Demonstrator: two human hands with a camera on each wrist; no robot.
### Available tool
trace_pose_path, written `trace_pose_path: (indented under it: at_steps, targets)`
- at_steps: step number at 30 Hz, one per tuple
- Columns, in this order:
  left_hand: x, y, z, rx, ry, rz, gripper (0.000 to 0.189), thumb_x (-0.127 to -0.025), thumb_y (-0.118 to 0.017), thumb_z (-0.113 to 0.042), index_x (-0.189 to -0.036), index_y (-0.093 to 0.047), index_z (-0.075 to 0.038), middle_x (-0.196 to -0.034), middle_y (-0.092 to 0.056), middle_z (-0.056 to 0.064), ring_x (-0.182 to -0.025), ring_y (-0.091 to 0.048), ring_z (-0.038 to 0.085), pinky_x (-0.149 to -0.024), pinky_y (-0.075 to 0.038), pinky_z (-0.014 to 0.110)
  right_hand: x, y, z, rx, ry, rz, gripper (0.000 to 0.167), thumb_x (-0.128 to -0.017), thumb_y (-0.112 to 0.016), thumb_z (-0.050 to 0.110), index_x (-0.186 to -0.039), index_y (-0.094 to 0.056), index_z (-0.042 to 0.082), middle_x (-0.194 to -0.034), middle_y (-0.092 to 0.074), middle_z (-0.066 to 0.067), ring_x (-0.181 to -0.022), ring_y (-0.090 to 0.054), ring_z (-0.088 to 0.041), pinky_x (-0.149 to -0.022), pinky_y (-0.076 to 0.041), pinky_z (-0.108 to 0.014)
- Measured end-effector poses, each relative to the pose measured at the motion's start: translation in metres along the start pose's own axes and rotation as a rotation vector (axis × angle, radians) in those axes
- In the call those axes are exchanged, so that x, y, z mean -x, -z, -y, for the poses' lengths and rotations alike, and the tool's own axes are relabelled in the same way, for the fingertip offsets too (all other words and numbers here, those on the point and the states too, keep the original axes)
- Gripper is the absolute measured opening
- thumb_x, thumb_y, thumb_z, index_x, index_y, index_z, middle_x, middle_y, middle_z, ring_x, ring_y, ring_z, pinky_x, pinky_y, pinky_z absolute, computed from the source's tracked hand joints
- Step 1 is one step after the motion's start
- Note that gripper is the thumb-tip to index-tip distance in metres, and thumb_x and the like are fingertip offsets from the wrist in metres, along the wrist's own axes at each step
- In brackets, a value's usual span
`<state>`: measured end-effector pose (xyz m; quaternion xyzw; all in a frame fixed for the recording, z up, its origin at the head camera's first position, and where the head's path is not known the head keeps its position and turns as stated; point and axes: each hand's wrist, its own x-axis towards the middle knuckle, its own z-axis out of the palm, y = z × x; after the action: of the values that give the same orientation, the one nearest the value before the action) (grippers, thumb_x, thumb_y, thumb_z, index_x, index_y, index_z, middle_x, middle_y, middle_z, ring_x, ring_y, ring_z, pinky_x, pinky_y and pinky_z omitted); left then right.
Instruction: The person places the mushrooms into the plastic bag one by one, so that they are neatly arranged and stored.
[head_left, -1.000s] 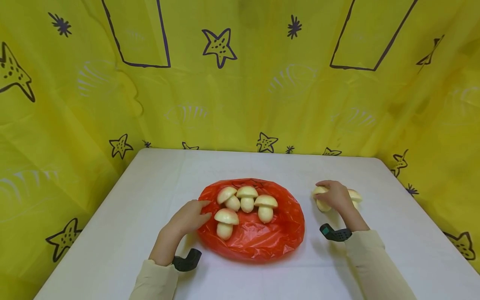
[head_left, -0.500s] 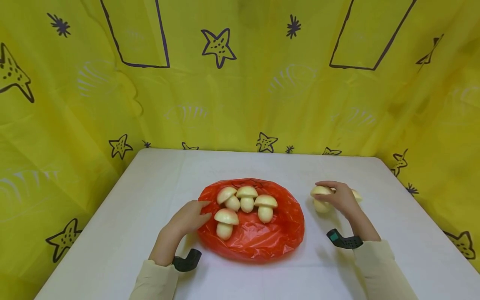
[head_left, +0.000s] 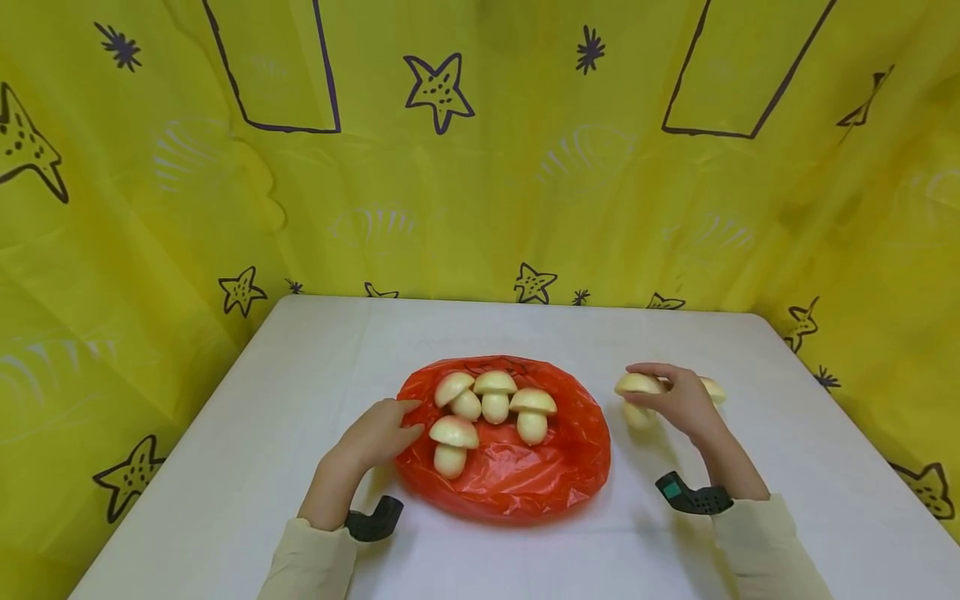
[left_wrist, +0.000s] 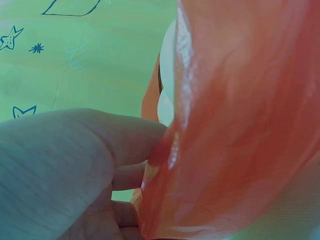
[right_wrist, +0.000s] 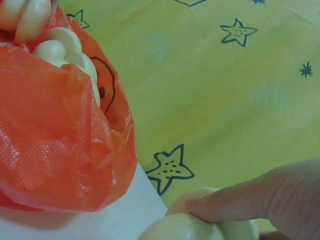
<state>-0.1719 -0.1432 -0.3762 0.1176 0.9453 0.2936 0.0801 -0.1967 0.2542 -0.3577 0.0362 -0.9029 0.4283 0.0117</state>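
Note:
My left hand [head_left: 377,435] grips the left rim of a red plastic bag [head_left: 517,492], thumb and fingers at its edge. In the left wrist view the thumb [left_wrist: 135,137] lies at the rim, its tip partly behind the red film. Several pale toy mushrooms [head_left: 453,432] with rounded caps lie in the bag's open mouth. To the right of the bag, my right hand [head_left: 688,404] holds another toy mushroom [head_left: 637,383] by its cap, stem downward. The right wrist view shows the right thumb [right_wrist: 230,205] pressed on the mushroom. Behind that hand, a further mushroom [head_left: 712,389] is partly hidden.
Everything sits on a white table [head_left: 315,333] with a rounded far edge. A yellow curtain [head_left: 480,192] with starfish drawings hangs behind and along both sides. Each wrist carries a black camera mount [head_left: 693,495].
My right hand has drawn slightly left and away from the rear mushroom, and the mushroom in it has shifted left. My left hand and the bag have stayed in place.

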Motion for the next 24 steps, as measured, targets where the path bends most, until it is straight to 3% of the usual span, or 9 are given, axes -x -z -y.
trace_pose_path:
  at_steps: [8, 18, 21, 24]
  targets:
    - [0.0, 0.0, 0.001, -0.001, -0.004, -0.005, 0.037, -0.088, -0.058, -0.015, -0.121, -0.057, 0.002, -0.111, -0.061, 0.012, -0.098, -0.054, 0.028, -0.087, -0.045, 0.046, 0.007, -0.003, 0.007, 0.01, 0.013, -0.014, 0.048, -0.081, -0.071, 0.02, -0.12, -0.057, -0.003, -0.123, -0.051, -0.024, -0.105, -0.045, -0.034, -0.075, -0.043, -0.029]
    - [0.0, -0.001, 0.001, 0.006, -0.013, -0.005, 0.036, -0.088, -0.058, -0.015, -0.12, -0.058, 0.002, -0.109, -0.061, 0.012, -0.096, -0.054, 0.027, -0.087, -0.045, 0.045, 0.019, -0.014, 0.017, -0.068, 0.08, -0.046, 0.046, -0.08, -0.072, 0.022, -0.118, -0.06, -0.002, -0.119, -0.056, -0.022, -0.113, -0.042, -0.036, -0.093, -0.031, -0.056]
    - [0.0, 0.0, 0.001, 0.006, -0.016, -0.008, 0.036, -0.088, -0.058, -0.015, -0.12, -0.058, 0.002, -0.109, -0.061, 0.012, -0.095, -0.055, 0.027, -0.087, -0.045, 0.045, 0.021, -0.015, 0.018, -0.064, 0.094, -0.064, 0.045, -0.08, -0.072, 0.021, -0.117, -0.06, -0.002, -0.117, -0.057, -0.021, -0.112, -0.044, -0.035, -0.092, -0.033, -0.054]
    - [0.0, 0.0, 0.001, 0.005, -0.022, -0.008, 0.036, -0.088, -0.058, -0.014, -0.12, -0.058, 0.003, -0.109, -0.061, 0.012, -0.096, -0.055, 0.027, -0.087, -0.045, 0.045, 0.024, -0.016, 0.021, -0.054, 0.101, -0.08, 0.045, -0.081, -0.071, 0.021, -0.117, -0.06, -0.001, -0.116, -0.058, -0.02, -0.108, -0.046, -0.032, -0.085, -0.039, -0.045]
